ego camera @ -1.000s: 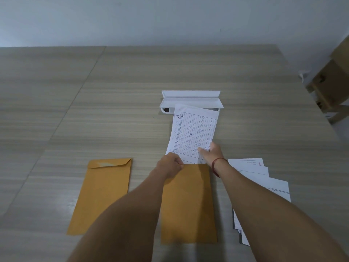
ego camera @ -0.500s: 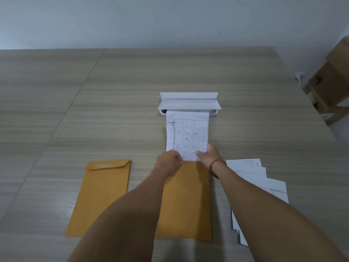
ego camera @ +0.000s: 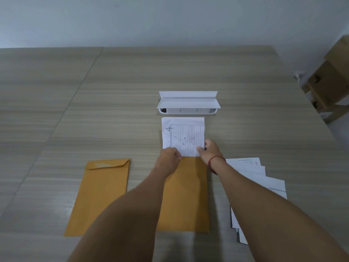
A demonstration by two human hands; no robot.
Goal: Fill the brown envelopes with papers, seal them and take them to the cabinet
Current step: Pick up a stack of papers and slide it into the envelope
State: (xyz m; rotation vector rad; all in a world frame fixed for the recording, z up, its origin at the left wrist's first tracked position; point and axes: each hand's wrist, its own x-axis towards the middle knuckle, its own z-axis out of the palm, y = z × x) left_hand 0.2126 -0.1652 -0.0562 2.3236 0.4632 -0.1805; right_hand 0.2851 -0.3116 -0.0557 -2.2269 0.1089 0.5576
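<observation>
The sheet [ego camera: 183,136] sits partly in the middle envelope [ego camera: 186,195], a case [ego camera: 188,104] behind it. A second envelope [ego camera: 102,195] lies left, papers [ego camera: 264,178] right.

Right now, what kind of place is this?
Probably an office or workroom: a wide wood-grain table holds brown envelopes and a pile of papers, and cardboard boxes stand at the right.

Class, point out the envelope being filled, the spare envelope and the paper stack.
envelope being filled [ego camera: 187,195], head view, bare front
spare envelope [ego camera: 102,195], head view, middle face
paper stack [ego camera: 251,167], head view, top sheet
</observation>
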